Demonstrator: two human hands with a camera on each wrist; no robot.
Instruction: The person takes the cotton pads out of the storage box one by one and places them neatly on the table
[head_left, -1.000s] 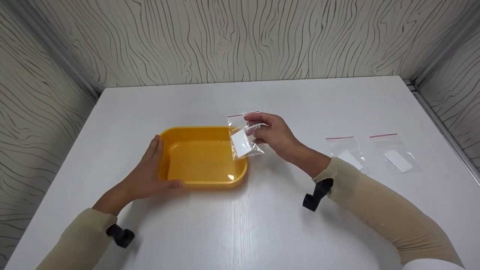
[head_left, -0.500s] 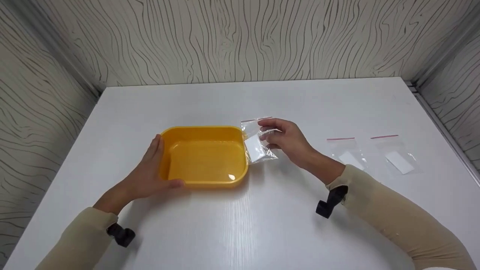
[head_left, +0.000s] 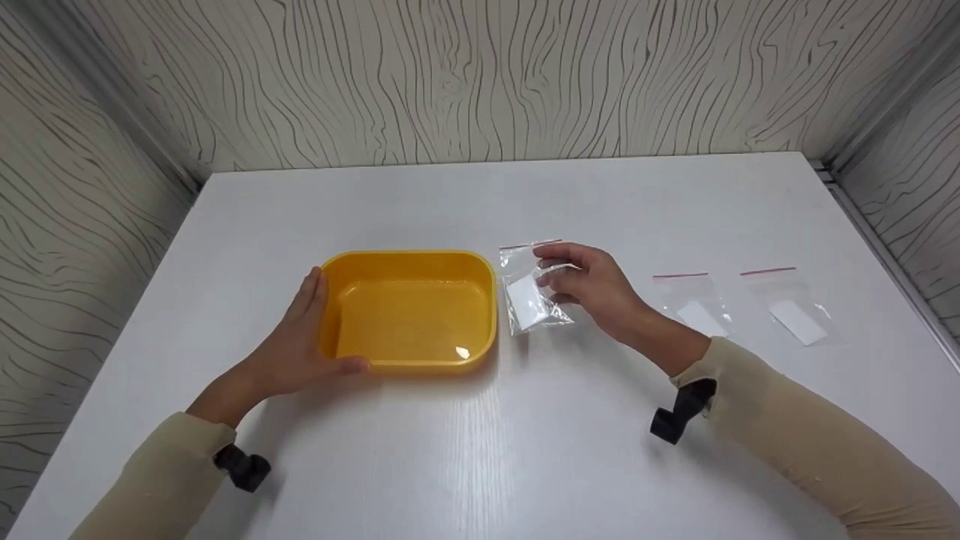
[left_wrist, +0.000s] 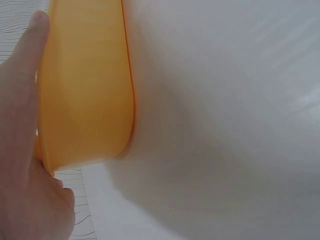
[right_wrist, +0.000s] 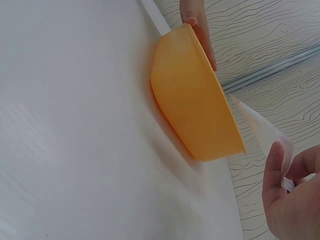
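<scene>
A yellow plastic basin [head_left: 409, 366] stands on the white table. My left hand [head_left: 296, 349] holds its left end, the thumb along the near rim and the fingers at the far left corner. Just off the basin's right end, my right hand [head_left: 592, 289] pinches a clear zip bag [head_left: 527, 300] with a red strip along its top and a white rectangular piece inside. In the right wrist view the thumb and a finger nip the bag [right_wrist: 262, 127] beside the basin's rim. Nothing lies inside the basin.
Two more clear zip bags with red strips and white pieces lie at the right: one bag [head_left: 694, 300] partly behind the right forearm, the other bag [head_left: 795, 315] farther right. A patterned wall [head_left: 480, 82] rises behind the table [head_left: 420, 465].
My right hand has moved the zip bag to the right, from over the basin's right end to just beside it. The left hand and basin have stayed in place.
</scene>
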